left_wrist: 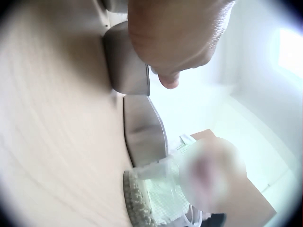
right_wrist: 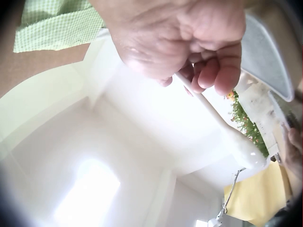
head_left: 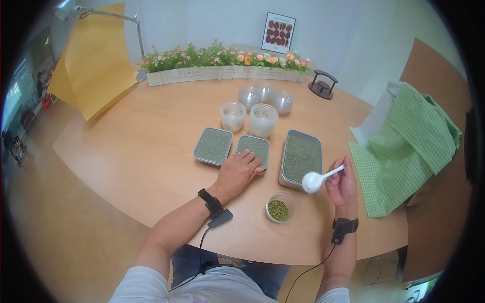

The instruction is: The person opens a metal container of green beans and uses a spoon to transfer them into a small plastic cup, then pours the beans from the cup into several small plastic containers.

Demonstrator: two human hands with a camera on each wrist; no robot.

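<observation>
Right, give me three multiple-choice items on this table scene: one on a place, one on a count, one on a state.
1. Where does the left hand rest?
A. on the middle tray
B. on the green cloth
C. in the small bowl of green beans

2. How many flat trays of greyish-green grains lie on the table?
A. two
B. three
C. five

3. What is the state of the white spoon?
A. lying on the table
B. standing in a cup
C. held up by the right hand

Answers: 1 A, its fingers lie on that tray's near edge. 2 B, three sit side by side. 3 C, the fingers pinch its handle with the bowl of the spoon in the air.
</observation>
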